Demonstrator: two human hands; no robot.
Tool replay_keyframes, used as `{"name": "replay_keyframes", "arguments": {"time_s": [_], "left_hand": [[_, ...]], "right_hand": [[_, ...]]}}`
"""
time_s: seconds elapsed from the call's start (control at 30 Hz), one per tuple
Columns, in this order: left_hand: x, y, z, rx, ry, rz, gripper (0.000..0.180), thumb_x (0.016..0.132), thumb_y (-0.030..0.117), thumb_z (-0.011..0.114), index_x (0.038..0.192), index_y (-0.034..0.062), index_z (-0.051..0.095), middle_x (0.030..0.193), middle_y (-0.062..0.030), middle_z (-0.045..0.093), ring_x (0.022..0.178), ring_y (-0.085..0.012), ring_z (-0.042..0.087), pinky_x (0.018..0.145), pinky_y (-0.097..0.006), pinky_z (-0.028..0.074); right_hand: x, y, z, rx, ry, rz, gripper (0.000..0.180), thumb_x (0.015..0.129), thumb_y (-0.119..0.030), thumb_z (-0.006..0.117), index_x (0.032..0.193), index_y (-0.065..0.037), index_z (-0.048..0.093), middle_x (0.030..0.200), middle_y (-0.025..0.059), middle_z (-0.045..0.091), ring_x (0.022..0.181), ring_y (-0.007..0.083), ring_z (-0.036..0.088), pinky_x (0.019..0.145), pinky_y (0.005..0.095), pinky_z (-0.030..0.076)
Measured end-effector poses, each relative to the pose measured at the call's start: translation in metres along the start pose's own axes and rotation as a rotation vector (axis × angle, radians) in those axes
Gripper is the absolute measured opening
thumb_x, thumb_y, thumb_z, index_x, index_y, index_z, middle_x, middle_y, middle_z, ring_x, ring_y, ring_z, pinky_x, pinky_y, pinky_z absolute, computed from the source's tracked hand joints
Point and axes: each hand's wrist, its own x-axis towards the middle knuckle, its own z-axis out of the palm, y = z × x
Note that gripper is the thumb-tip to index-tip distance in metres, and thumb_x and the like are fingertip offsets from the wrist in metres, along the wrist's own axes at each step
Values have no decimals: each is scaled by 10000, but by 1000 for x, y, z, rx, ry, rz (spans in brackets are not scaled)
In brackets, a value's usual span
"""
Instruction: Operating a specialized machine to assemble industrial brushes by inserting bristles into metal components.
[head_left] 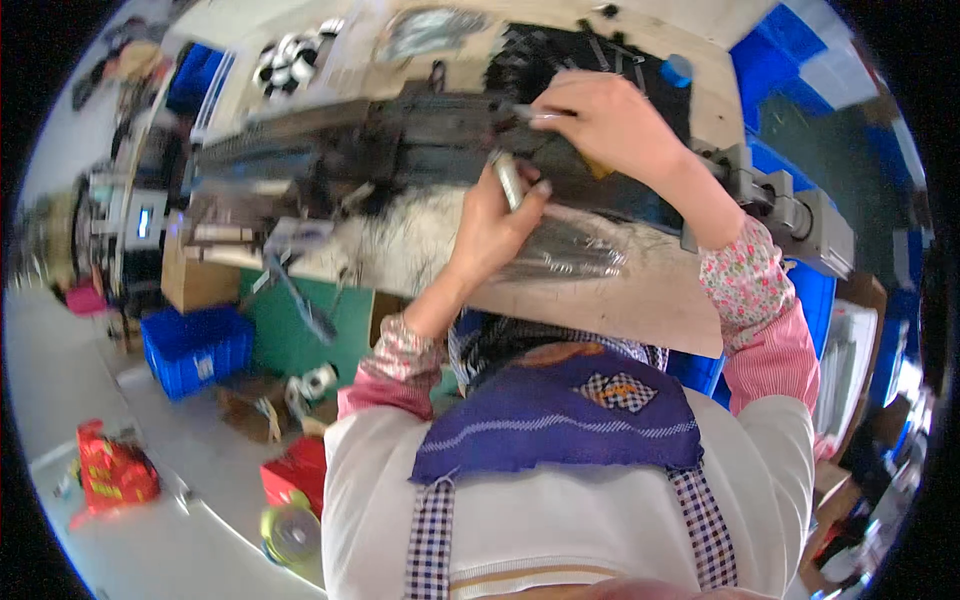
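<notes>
My left hand [497, 222] is closed around a short, pale, tube-like thing [509, 181], held upright at the near side of a long dark metal bench fixture [440, 130]. Above and to the right, my right hand [615, 118] pinches a slim, light-coloured piece [545, 113] between thumb and fingers, next to the fixture's top edge. Blur hides what exactly either piece is. Under my left hand, a clear plastic bag [580, 255] lies on the wooden bench. A black mat [655, 100] with dark slender parts on it lies behind my right hand.
A blue cap-like object [677, 70] sits at the mat's far edge. Grey metal cylinders [800, 215] stand at the bench's right end. A black-and-white patterned item [296, 62] and another clear bag [430, 33] lie at the back. A blue crate [198, 350] stands below left.
</notes>
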Motion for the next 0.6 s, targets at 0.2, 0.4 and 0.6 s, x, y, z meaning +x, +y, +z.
{"name": "replay_keyframes", "arguments": {"time_s": [0.2,0.4,0.6], "left_hand": [[-38,-46,-107,-260,559,-406,425,940,407,516,709,59,596,544,10,517,421,-55,424,380,-231,287],[-26,-45,-150,-546,510,-355,320,949,298,556,921,-7,647,609,-24,532,420,-72,360,387,-230,227],[-30,-57,-101,-699,680,-154,232,973,261,516,875,56,565,582,32,408,437,-58,317,380,-218,222]], "right_hand": [[-70,-26,9,-75,46,-15,228,778,-101,646,994,-53,594,935,133,607,782,366,631,638,426,531],[-76,60,51,-390,-39,474,314,933,-291,533,1066,-22,441,846,227,615,739,414,635,593,474,526],[-74,72,53,-285,-179,624,440,869,-404,506,1151,-75,426,1160,216,512,872,405,630,734,505,520]]}}
